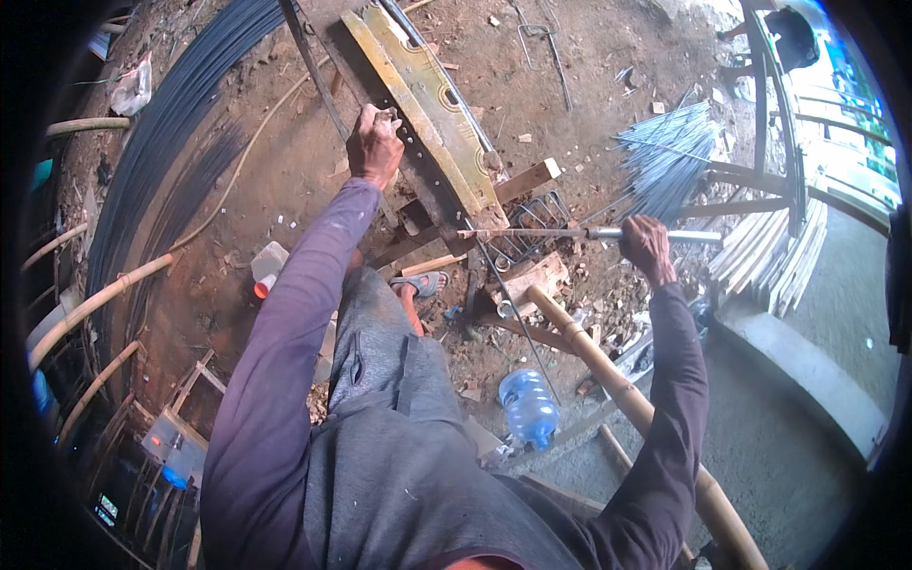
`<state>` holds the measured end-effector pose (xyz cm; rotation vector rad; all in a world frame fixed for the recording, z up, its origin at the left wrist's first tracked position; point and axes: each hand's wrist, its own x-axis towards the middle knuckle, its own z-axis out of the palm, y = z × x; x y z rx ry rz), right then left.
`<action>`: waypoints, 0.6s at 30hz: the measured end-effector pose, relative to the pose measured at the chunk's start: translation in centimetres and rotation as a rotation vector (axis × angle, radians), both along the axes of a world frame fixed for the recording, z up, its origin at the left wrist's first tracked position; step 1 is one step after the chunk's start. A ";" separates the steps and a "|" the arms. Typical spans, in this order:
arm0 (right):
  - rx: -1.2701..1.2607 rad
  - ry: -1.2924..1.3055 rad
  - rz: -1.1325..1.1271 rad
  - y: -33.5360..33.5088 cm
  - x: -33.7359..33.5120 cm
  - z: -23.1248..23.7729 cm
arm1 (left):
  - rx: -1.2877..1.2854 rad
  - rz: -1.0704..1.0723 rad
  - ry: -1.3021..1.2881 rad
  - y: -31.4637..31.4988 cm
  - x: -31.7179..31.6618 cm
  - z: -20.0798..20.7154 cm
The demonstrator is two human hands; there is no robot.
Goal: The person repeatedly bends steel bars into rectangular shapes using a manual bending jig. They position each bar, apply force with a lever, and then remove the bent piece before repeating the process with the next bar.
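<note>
My right hand (648, 249) is wrapped round a long bar (598, 233) with a silver, pipe-like handle and a thin rusty end. The bar lies roughly level, its rusty end at the near end of a wooden bench (432, 161). On the bench is a worn yellow board (423, 104) with round cut-outs. A thin dark steel rod (518, 318) slants down from the bench's near end. My left hand (376, 147) is closed at the bench's left edge, beside the yellow board; what its fingers hold, if anything, cannot be made out.
Bundled long steel rods (157, 142) curve along the left. Cut rods (673, 152) and bent steel frames (541, 223) lie to the right. A bamboo pole (594, 356) slants beside my right arm, near a blue water jug (529, 407). A concrete edge (798, 366) stands far right.
</note>
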<state>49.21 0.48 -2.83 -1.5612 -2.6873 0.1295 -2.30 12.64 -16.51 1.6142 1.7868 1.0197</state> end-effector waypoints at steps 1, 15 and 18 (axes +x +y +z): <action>-0.013 -0.016 0.007 0.8 0.0 -0.2 | -0.040 0.024 -0.074 -0.1 0.0 0.3; -0.039 0.040 0.131 5.9 1.0 -2.3 | -0.058 0.064 -0.456 0.0 0.4 1.1; -0.028 0.052 0.136 6.2 0.8 -2.8 | 0.190 -0.019 0.260 -0.1 0.5 1.8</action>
